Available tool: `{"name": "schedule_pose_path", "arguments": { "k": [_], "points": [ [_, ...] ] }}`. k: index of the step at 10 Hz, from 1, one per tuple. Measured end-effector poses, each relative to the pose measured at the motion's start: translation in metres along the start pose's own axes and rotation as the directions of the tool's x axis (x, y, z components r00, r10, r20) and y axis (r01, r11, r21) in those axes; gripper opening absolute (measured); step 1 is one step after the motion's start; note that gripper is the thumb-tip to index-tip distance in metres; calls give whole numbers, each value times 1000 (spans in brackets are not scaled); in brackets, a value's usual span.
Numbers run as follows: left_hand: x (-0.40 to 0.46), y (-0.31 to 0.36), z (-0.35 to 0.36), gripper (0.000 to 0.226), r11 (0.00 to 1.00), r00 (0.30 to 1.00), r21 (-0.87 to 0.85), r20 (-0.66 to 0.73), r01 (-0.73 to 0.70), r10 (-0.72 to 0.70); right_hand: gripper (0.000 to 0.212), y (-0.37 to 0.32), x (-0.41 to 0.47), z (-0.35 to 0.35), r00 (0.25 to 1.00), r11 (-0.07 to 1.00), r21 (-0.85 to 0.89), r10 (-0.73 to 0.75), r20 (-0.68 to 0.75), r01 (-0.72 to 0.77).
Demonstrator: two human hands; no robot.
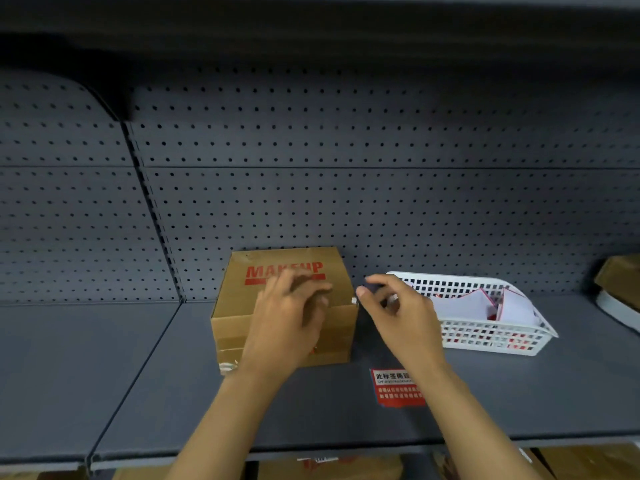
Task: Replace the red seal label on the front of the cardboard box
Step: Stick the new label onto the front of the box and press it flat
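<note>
A brown cardboard box [242,299] with red "MAKEUP" print on top sits on the grey shelf. My left hand [291,313] rests over its top front edge and covers most of the front face, fingers spread and blurred. A small red trace shows low on the front by my wrist. Just right of the box, my right hand [391,306] hovers with curled fingers; something small and white shows at its fingertips, but I cannot tell whether it is held. A red seal label [394,388] with white characters lies flat on the shelf in front, partly under my right forearm.
A white perforated plastic basket [498,337] holding several red-and-white label sheets stands to the right of the box. Another cardboard package [620,278] sits at the far right edge. A grey pegboard wall backs the shelf. More cartons show on the shelf below.
</note>
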State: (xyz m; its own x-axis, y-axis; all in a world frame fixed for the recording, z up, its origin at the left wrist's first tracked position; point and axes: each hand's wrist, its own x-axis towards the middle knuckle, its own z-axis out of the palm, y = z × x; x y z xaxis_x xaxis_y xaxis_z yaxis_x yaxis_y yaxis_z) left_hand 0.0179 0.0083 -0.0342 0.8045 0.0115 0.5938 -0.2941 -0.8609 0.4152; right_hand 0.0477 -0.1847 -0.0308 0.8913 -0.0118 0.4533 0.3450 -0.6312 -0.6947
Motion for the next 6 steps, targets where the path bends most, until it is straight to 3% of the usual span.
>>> {"name": "schedule_pose_path", "arguments": {
  "k": [1,2,4,5,6],
  "points": [
    [-1,2,1,28,998,999,53,35,28,-30,21,2,9,0,985,998,12,-63,158,62],
    [-2,3,0,33,997,997,55,59,49,-52,15,1,13,-2,976,996,-6,-87,200,90],
    [0,12,-3,32,991,987,39,92,131,-134,15,1,14,-10,971,975,-105,-178,160,196],
    [3,12,-5,26,981,972,-29,145,190,-184,15,13,18,-29,997,998,-19,-61,39,62],
    [3,21,-10,20,961,959,-46,95,274,-269,20,41,30,-65,994,985,-136,112,17,-109]
  ]
}}
